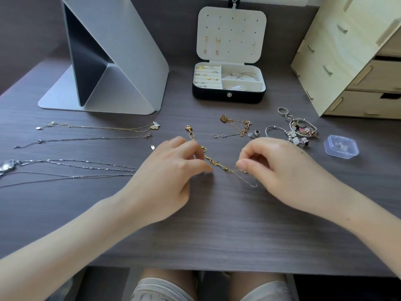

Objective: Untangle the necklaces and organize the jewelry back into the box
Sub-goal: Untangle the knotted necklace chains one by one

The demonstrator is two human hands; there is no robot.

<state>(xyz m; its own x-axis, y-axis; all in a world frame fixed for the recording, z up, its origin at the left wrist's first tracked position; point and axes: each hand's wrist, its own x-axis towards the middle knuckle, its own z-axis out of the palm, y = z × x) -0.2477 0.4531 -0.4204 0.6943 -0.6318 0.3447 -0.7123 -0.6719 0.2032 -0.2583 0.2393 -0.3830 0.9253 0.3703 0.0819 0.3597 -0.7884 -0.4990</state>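
Observation:
A tangled gold chain (213, 161) lies on the dark desk between my hands, with a thin pale chain (247, 181) knotted into its near end. My left hand (171, 170) pinches the gold chain from the left. My right hand (280, 168) pinches the thin chain at the right. The black jewelry box (229, 97) stands open at the back, with earrings pinned in its lid and rings and bangles in its cream compartments. Three necklaces lie straightened at the left: a gold butterfly one (97, 127), a dark one (86, 139), a silver one (71, 168).
A rose-gold heart bracelet (236, 124) and a pile of charms and rings (299, 131) lie right of centre. A small clear plastic case (341, 147) sits at far right. A grey folded stand (112, 61) rises at back left, a wooden drawer unit (358, 61) at back right.

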